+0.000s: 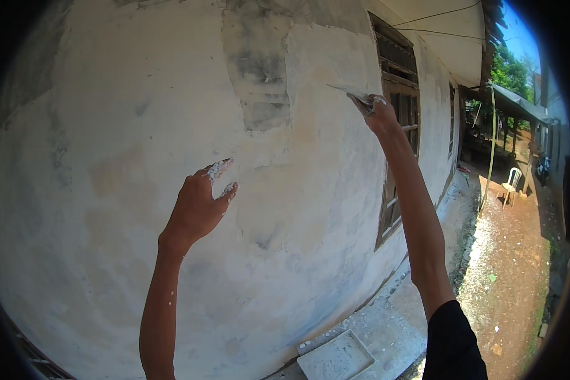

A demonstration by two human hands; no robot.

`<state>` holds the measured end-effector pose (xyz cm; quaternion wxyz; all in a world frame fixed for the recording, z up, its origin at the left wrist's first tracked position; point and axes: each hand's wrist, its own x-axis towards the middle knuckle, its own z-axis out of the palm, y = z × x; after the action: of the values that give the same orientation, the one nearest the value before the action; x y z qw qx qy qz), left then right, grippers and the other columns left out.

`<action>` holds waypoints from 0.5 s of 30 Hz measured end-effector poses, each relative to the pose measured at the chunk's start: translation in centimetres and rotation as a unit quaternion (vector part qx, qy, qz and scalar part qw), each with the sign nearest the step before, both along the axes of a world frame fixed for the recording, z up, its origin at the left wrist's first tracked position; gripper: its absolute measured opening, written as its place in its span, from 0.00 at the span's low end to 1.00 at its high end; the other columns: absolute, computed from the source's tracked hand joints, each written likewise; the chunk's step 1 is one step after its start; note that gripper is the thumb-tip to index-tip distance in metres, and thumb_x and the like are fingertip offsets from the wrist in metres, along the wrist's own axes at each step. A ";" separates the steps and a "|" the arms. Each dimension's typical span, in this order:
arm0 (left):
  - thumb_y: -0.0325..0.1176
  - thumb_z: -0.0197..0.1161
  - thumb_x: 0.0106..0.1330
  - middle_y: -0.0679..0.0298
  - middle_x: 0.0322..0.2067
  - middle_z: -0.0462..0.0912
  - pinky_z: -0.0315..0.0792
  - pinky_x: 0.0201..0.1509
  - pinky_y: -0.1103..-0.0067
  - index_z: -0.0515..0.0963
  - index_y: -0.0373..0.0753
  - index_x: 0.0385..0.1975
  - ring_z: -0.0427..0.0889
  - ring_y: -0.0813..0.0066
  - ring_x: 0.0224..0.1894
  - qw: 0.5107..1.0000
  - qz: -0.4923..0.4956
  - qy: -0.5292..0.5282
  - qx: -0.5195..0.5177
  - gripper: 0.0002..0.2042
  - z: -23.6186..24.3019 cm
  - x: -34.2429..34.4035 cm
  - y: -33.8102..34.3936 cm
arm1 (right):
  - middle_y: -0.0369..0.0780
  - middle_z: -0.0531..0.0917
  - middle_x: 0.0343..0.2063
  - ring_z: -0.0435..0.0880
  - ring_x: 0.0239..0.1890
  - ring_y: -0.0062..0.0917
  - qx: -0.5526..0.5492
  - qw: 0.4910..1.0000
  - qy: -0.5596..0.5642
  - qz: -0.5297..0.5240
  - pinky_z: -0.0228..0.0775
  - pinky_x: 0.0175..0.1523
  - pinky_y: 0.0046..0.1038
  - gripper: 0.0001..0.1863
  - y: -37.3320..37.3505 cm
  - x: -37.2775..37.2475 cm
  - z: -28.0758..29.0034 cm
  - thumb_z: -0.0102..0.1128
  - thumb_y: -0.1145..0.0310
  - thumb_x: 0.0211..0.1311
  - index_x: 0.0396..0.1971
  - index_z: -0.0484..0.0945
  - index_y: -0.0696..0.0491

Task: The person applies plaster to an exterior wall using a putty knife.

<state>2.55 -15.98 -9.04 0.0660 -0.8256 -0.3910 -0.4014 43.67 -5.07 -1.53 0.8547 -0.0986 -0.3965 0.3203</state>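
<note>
In front of me stands a wall (196,114) coated in uneven white and beige filler, with a bare grey patch (263,69) near its top. My right hand (382,116) is raised beside the window and closed around a putty knife (351,90), whose thin blade points left against or close to the wall. My left hand (196,206) is lower and to the left, near the wall surface. White paste covers its fingertips and thumb, which are spread apart with nothing visible between them. Whether those fingers touch the wall I cannot tell.
A wooden-framed window (399,95) with bars lies just right of my right hand. Below, a shallow pale tray (335,361) rests on the concrete ledge (396,335). A dirt path (506,272) runs along the right, with a white chair (512,183) and a thin pole (489,152).
</note>
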 end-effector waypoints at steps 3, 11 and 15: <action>0.33 0.58 0.62 0.47 0.49 0.75 0.66 0.57 0.68 0.70 0.34 0.53 0.74 0.53 0.50 0.999 0.038 0.010 0.025 0.20 2.5 -0.6 0.4 | 0.51 0.73 0.39 0.80 0.38 0.37 0.019 1.000 0.017 -0.009 0.82 0.46 0.37 0.08 1.3 -2.6 5.9 0.39 0.79 0.64 0.34 0.68 0.69; 0.29 0.61 0.57 0.49 0.49 0.74 0.65 0.57 0.67 0.71 0.35 0.52 0.72 0.53 0.52 0.969 0.081 0.009 0.233 0.21 7.2 -4.2 6.0 | 0.49 0.79 0.40 0.82 0.39 0.36 -0.031 0.980 -0.018 -0.195 0.78 0.40 0.32 0.11 4.9 -7.7 19.9 0.50 0.75 0.59 0.40 0.73 0.63; 0.29 0.62 0.55 0.50 0.51 0.72 0.59 0.61 0.67 0.71 0.34 0.51 0.69 0.55 0.54 0.935 0.087 0.007 0.345 0.21 8.2 -4.8 7.5 | 0.51 0.79 0.41 0.82 0.39 0.39 -0.060 0.921 -0.099 -0.373 0.76 0.40 0.33 0.13 7.0 -7.6 24.4 0.52 0.74 0.58 0.43 0.74 0.62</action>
<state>-2.20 -8.50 -0.87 0.3840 -0.7179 -0.2984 -0.4982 36.11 1.94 22.91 0.8611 -0.3213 -0.3940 -0.0097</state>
